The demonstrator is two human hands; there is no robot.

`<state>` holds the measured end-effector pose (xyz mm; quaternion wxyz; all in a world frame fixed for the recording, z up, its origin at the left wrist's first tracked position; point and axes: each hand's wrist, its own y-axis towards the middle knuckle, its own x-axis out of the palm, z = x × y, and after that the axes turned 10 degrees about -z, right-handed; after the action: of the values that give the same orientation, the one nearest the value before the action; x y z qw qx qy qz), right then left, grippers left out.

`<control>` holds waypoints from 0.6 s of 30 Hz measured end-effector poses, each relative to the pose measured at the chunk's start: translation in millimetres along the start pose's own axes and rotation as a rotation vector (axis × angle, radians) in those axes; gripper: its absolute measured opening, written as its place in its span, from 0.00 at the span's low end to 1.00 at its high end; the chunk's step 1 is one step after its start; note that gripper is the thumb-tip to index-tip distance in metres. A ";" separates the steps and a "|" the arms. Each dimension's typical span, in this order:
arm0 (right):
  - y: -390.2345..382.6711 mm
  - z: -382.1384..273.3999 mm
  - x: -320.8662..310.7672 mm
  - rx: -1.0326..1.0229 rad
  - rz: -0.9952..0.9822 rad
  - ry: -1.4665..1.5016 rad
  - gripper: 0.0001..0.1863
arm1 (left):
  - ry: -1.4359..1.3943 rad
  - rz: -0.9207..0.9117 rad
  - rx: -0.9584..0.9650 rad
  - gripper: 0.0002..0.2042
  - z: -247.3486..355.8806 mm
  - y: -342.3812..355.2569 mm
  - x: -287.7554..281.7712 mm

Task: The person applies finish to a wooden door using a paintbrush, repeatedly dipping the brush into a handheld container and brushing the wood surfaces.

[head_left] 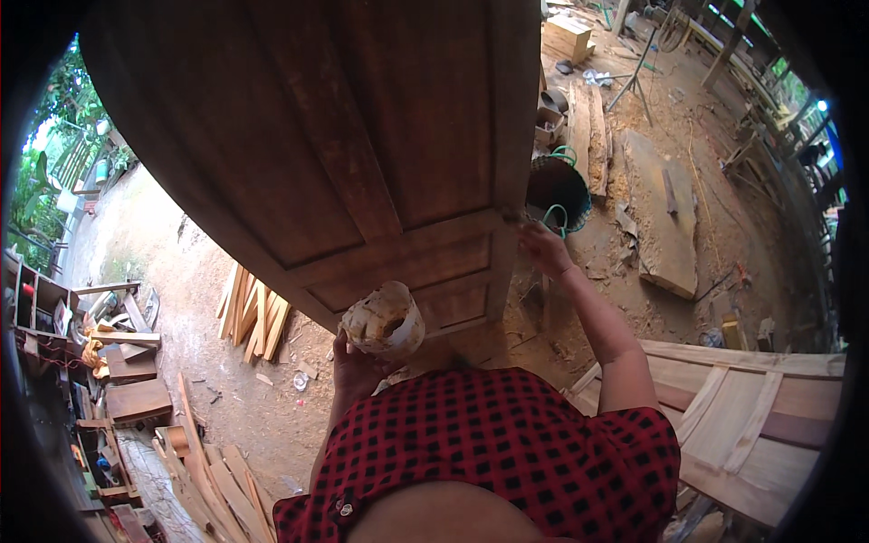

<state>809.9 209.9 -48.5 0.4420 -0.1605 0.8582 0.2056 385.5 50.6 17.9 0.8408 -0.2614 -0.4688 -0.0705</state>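
A tall dark brown panelled wooden door [407, 136] stands upright right in front of me. My left hand [355, 369] grips a white tub [412, 333] from below and the left side. Brown stains streak the tub's wall, and its mouth shows a dark brown inside. At the door's right edge, low down, is my right hand [546, 251], its fingers closed. Something small and dark pokes out from those fingers against the door edge; its kind cannot be made out.
Behind my right hand stands a dark basket [559, 192] with green handles. A thick wooden slab [665, 217] lies farther right. Light wood strips [256, 312] are piled left of the door. An unpainted panelled door [751, 421] lies at lower right. Planks [213, 480] fill the lower left.
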 end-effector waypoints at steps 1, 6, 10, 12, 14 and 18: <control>4.0 6.9 0.2 0.004 0.161 -0.017 0.12 | 0.007 0.010 -0.007 0.40 0.3 0.7 -2.5; 26.8 -10.2 15.6 0.325 0.883 0.372 0.09 | 0.081 0.089 -0.069 0.43 3.7 -8.0 -10.1; 35.6 -23.5 86.7 0.431 0.863 0.328 0.07 | 0.127 0.124 -0.130 0.45 10.6 -8.5 -19.1; 37.1 -53.2 127.1 0.484 0.685 0.390 0.07 | 0.122 0.232 -0.104 0.45 13.2 -12.9 -21.6; 46.1 -88.1 174.9 0.366 0.702 0.609 0.08 | 0.157 0.202 -0.120 0.44 18.9 -18.1 -27.0; 67.4 -144.4 208.0 0.271 0.413 0.781 0.07 | 0.077 0.195 -0.117 0.41 26.3 -27.7 -50.0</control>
<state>563.0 177.2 -130.1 0.0522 0.0077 0.9936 0.0995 328.1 34.0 -1.8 0.8444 -0.3517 -0.4034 -0.0258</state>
